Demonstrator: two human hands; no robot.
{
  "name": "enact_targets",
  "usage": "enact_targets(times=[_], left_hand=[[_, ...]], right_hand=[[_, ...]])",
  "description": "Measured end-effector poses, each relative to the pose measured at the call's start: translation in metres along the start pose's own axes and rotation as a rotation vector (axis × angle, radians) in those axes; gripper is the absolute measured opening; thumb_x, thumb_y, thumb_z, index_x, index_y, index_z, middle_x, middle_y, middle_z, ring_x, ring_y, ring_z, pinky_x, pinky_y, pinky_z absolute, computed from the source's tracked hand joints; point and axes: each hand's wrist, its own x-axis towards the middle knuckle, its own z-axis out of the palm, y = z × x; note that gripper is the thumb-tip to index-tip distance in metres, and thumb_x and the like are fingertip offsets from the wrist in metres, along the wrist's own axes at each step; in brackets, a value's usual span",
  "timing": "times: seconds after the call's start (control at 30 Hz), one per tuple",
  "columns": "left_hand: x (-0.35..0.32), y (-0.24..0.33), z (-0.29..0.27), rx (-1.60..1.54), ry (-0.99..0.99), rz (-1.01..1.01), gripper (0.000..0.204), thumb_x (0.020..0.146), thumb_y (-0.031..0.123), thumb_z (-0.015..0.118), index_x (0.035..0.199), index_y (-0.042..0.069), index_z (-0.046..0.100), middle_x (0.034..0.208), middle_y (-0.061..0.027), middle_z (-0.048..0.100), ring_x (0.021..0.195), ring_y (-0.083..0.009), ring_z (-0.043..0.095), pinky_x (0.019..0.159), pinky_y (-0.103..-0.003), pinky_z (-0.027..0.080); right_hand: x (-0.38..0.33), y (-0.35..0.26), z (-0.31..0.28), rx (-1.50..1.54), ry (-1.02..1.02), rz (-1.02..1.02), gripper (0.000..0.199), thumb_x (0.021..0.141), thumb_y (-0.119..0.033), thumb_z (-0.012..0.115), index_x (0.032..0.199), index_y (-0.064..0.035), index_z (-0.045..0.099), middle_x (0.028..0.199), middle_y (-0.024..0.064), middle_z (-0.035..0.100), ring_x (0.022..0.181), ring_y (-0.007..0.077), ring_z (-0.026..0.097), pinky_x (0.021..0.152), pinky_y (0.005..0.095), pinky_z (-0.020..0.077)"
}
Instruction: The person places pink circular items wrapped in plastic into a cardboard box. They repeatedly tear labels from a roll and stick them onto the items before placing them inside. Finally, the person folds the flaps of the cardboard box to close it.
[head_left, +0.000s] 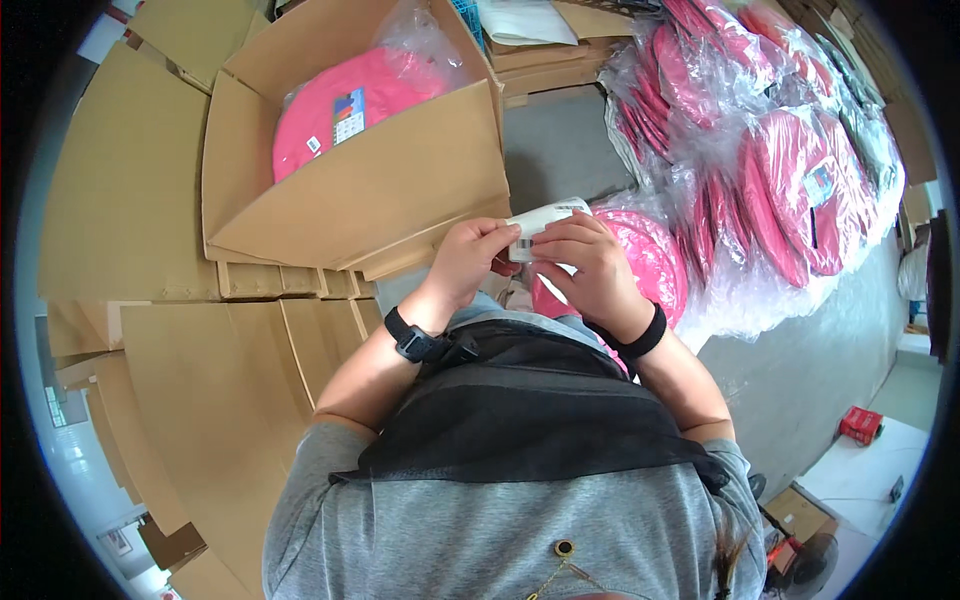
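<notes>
In front of my waist, both hands are on a curled strip of white barcode labels. My left hand pinches its left end between thumb and fingers. My right hand lies over the right part, fingers bent against it and covering much of the surface. Just beyond and below the right hand is a round pink item in clear plastic. To the left of the hands stands an open cardboard box with a round pink bagged item inside, which carries a printed label and a small white sticker.
A large heap of pink round items in clear plastic bags lies at the right. Flat cardboard cartons are stacked along my left. A white table with a red box stands at the lower right.
</notes>
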Motion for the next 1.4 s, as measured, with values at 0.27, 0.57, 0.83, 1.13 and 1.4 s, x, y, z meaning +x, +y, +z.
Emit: enact_targets(times=[0.27,0.57,0.83,1.13,1.4], left_hand=[[0.002,0.002,0.002,0.059,-0.015,0.034,0.019,0.084,0.020,0.055,0.073,0.005,0.058,0.062,0.0011,0.051,0.056,-0.0075,0.051,0.054,-0.024,0.049],[0.003,-0.004,0.000,0.109,-0.005,0.073,0.023,0.084,0.022,0.055,0.072,0.003,0.057,0.063,-0.0013,0.054,0.056,-0.0108,0.057,0.053,-0.023,0.046],[-0.003,0.001,0.005,0.080,-0.060,0.014,0.023,0.084,0.023,0.057,0.088,0.001,0.059,0.072,-0.0034,0.057,0.062,-0.0124,0.058,0.054,-0.024,0.048],[0.004,-0.023,-0.008,0.204,-0.082,-0.122,0.022,0.084,0.021,0.056,0.090,0.000,0.059,0.074,-0.0062,0.061,0.065,-0.0123,0.059,0.058,-0.024,0.048],[0.018,-0.052,-0.016,0.238,0.000,-0.252,0.020,0.086,0.017,0.050,0.089,0.000,0.058,0.076,-0.0057,0.061,0.067,-0.0137,0.059,0.061,-0.025,0.047]], right_hand=[[0.003,0.006,0.001,0.094,-0.064,0.072,0.009,0.069,-0.007,0.062,0.075,-0.0015,0.059,0.082,0.0106,0.059,0.080,0.0274,0.055,0.071,0.0362,0.0449],[0.008,0.006,0.002,0.132,-0.128,0.121,0.007,0.074,-0.004,0.054,0.078,0.0010,0.051,0.080,0.0143,0.053,0.079,0.0321,0.052,0.071,0.0378,0.0422],[0.001,0.011,0.008,0.178,-0.146,0.227,0.006,0.077,-0.005,0.052,0.079,0.0006,0.050,0.079,0.0165,0.052,0.075,0.0344,0.052,0.066,0.0392,0.0426],[-0.024,0.023,0.028,0.320,-0.111,0.451,0.010,0.079,-0.008,0.052,0.081,0.0015,0.051,0.076,0.0186,0.054,0.073,0.0352,0.054,0.064,0.0388,0.0434],[-0.056,0.049,0.046,0.567,0.093,0.811,0.010,0.083,-0.009,0.052,0.086,0.0008,0.052,0.073,0.0082,0.055,0.067,0.0156,0.052,0.062,0.0273,0.0431]])
